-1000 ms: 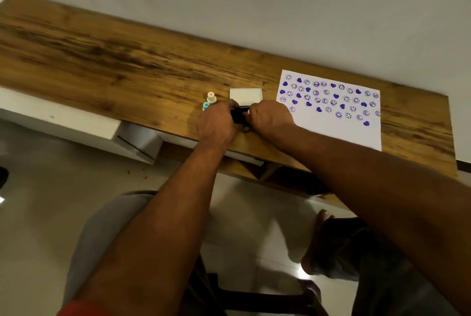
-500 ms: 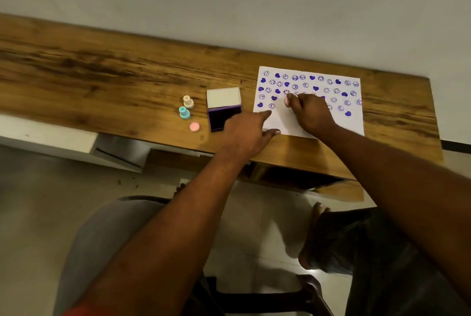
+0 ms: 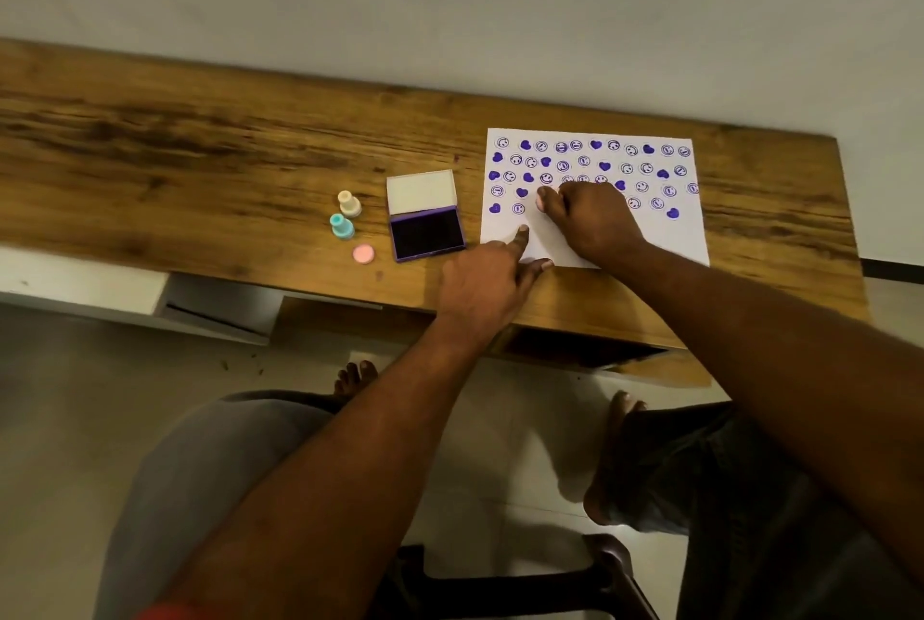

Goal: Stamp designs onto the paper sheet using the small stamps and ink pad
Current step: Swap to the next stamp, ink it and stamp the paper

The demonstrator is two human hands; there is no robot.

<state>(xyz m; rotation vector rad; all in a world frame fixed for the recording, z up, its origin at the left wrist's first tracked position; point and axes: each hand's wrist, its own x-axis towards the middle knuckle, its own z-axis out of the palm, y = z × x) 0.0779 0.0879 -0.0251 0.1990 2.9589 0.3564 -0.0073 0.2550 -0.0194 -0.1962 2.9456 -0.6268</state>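
Note:
The white paper sheet (image 3: 665,239) lies on the wooden desk, its upper half covered with purple hearts and smiley prints. My right hand (image 3: 592,214) rests on the sheet, fingers pinched on a small pinkish stamp (image 3: 541,201) that is pressed to the paper and mostly hidden. My left hand (image 3: 487,277) lies flat with fingers apart, fingertips on the sheet's near left corner. The open ink pad (image 3: 426,232), with a dark purple pad and a white lid, sits just left of the sheet.
A cream stamp (image 3: 349,203) and a teal stamp (image 3: 342,225) stand left of the ink pad, with a pink round cap (image 3: 363,253) near them. The desk (image 3: 175,159) runs along a white wall. A chair and the person's legs are below its front edge.
Both hands left the ink pad and moved right to the paper. The right hand brought the stamp down onto the sheet. The left hand spread flat on the sheet's corner.

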